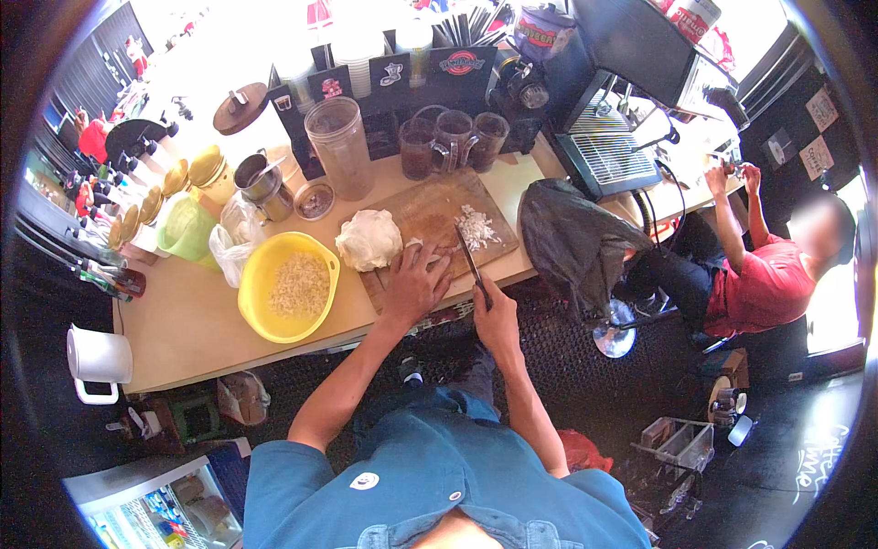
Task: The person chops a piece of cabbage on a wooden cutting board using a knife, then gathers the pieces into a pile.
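Note:
A wooden cutting board [439, 195] lies at an angle on the counter before me. My right hand [496, 314] grips the dark handle of a kitchen knife [470, 255], its blade pointing away from me over the board. Against the blade's right side is a small heap of chopped white food [478, 226]. Palm down, my left hand [413, 285] rests on the board left of the knife, fingers spread. White bits show at its fingers; whether it holds any is hidden. Beside it sits a rounded, wrinkled white lump [369, 240]. Pale chopped pieces fill the bottom of a yellow plastic bowl [248, 302].
Behind the board stand a tall clear container [339, 147] and several glass mugs [454, 141]. A metal pitcher [263, 189] is at the left. Dark cloth [576, 240] drapes at the right near an espresso machine [610, 161]. A person in red [754, 281] sits beyond.

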The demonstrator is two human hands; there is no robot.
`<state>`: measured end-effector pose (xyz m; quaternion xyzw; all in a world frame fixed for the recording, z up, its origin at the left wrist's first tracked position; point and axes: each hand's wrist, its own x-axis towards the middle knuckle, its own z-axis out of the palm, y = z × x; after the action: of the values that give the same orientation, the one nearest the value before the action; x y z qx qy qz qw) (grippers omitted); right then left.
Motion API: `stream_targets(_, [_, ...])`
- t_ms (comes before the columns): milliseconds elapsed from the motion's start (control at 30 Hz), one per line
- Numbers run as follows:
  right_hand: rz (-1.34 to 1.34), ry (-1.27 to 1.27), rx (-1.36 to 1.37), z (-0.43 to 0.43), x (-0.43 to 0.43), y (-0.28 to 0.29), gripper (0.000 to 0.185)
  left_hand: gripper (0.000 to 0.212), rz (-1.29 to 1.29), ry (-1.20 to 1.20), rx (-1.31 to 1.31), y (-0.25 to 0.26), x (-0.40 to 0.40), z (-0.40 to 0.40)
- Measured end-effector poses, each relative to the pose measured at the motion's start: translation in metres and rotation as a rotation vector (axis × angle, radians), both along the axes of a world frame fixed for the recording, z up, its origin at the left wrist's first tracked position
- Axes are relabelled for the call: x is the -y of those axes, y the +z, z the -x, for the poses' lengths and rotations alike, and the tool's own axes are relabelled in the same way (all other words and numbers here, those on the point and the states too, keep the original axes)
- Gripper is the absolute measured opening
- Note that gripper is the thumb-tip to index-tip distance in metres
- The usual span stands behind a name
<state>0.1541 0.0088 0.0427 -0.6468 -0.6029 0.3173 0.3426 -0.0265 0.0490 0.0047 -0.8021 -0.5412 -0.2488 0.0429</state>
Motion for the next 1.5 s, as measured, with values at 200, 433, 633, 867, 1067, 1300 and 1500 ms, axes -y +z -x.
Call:
stream_targets(200, [-0.156,0.024,0.062,0.003,-0.024,-0.007,0.030,0.044,-0.001,0.007,0.002,-0.002,-0.005,0.001])
stream_targets(433, [-0.073,0.014,-0.077,0.004,0.000,0.010,0.028,0.054,0.012,-0.004,-0.036,-0.010,-0.002,0.002])
stream_targets(633, [-0.084,0.048,-0.033,-0.001,-0.010,-0.004,0.029,0.054,0.016,0.013,0.009,-0.013,-0.002,0.003])
stream_targets(867, [-0.159,0.194,-0.027,-0.017,-0.036,0.008,0.032,0.055,0.072,0.007,0.023,-0.001,-0.001,-0.001])
stream_targets(1067, [-0.083,0.199,-0.212,-0.021,-0.020,0.018,0.041,0.059,0.082,0.056,-0.043,0.006,0.001,-0.002])
stream_targets(1300, [-0.187,0.202,-0.085,-0.029,-0.006,0.000,0.040,0.063,0.027,0.056,-0.039,-0.004,0.000,0.000])
stream_targets(1500, [-0.143,0.225,-0.051,-0.024,0.003,0.010,0.036,0.060,0.032,0.031,0.069,-0.009,-0.002,0.001])
